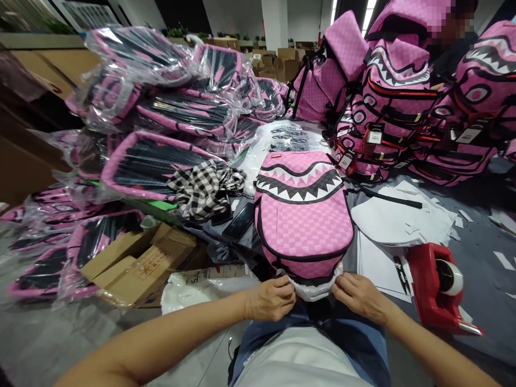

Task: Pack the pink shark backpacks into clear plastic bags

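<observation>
A pink checkered backpack (304, 223) with a black-and-white shark-mouth print lies face up at the table's front edge. A translucent plastic bag (312, 292) is bunched around the backpack's near end. My left hand (272, 297) pinches the bag's rim at the left corner. At the right corner my right hand (358, 295) grips the same rim with curled fingers. Most of the bag is hidden under the backpack and behind my fingers. Left of the backpack lie a dark phone (238, 221) and a black-and-white checked cloth (203, 188).
Plastic-wrapped pink backpacks (157, 161) are piled at the left, above an open cardboard box (145, 263). Unwrapped, tagged backpacks (391, 113) stack at the back right. A red tape dispenser (433, 285), small snips (402, 274) and white paper sheets (403, 215) lie to the right. A person (453, 59) stands behind.
</observation>
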`<state>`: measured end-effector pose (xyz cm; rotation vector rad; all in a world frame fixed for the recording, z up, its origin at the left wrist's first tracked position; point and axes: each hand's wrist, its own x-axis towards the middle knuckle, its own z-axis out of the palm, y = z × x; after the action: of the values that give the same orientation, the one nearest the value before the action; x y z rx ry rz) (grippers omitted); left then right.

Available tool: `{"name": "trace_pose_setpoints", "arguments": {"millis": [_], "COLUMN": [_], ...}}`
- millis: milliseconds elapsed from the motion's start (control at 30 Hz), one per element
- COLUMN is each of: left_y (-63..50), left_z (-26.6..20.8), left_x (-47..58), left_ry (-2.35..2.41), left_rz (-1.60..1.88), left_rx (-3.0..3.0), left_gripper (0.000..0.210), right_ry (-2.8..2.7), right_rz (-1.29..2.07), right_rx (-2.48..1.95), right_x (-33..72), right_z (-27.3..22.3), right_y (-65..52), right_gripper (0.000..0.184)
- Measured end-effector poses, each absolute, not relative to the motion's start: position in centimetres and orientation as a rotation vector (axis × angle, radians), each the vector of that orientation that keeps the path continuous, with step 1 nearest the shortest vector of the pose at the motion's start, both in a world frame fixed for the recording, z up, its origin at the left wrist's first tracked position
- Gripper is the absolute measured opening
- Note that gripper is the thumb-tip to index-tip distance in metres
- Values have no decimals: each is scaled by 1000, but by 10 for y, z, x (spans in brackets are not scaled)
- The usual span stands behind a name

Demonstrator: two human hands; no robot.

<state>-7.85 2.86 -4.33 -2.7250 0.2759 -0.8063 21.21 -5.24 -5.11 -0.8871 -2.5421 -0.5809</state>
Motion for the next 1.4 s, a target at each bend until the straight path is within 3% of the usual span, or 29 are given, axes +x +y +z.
{"name": "trace_pose_setpoints", "arguments": {"millis": [100,167,300,433,567,833,1033,1400], "left_y": [21,16,13,14,14,12,9,15], "left_z": [-33,-24,-10,0,0,-8,-8,-18], "left_x": [-69,-51,-12,5,5,6,6,6], "left_ry": [330,103,-701,-889,-1034,-1108,-1094,-1031], "left_rz": [-908,-883,-223,340,367,301,355,114], "left_rx": [-2822,-2934,-3243,-3360,-3372,-3345,-3242,-3199], "left_gripper": [16,21,32,36,30,24,25,23], "right_ry": [-2293,-2049,-1485,-1577,-1592,-543,-938,-910], "right_rz": [-437,-242,170,379,473,1098,877,565], "right_rx": [-1034,-1172,-1516,-1718,-1692,-1231,-1460,-1546], "right_x": [204,197,185,184,183,154,172,162], "right_z": [-77,-85,-74,-46,-44,-83,-78,-102], "right_y": [-70,-79,-75,-53,-46,-55,-44,-19], "right_gripper": [19,10,13,25,29,46,45,51]}}
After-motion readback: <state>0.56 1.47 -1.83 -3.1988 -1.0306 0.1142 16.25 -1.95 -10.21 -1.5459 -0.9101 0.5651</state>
